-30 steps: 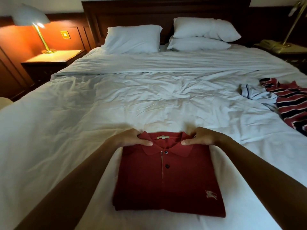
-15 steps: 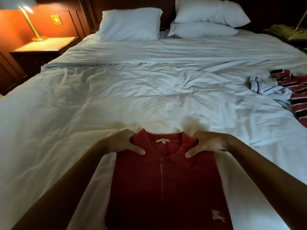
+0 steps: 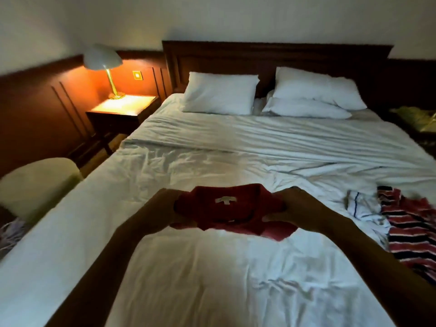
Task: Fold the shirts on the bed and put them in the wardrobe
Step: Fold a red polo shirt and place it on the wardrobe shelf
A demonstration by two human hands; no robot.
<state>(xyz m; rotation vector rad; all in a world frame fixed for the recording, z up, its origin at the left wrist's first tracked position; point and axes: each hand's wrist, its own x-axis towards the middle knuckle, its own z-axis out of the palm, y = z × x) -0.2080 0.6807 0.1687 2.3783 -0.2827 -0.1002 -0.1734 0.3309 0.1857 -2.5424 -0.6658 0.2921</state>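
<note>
Currently: folded red polo (image 3: 226, 208), long axis left-right, between my left grip (image 3: 162, 208) and right grip (image 3: 297, 206), each clasping one end, over the near bed (image 3: 212, 274).

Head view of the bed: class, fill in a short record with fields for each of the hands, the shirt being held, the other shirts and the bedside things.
left hand: grips the left side of the red shirt
right hand: grips its right side
red shirt: folded, collar label up, apparently lifted off the bed
other shirts: striped red shirt and white shirt, both crumpled near the right edge
pillows: three, by the headboard
lamp: lit, on the nightstand
wardrobe: not in view
</note>
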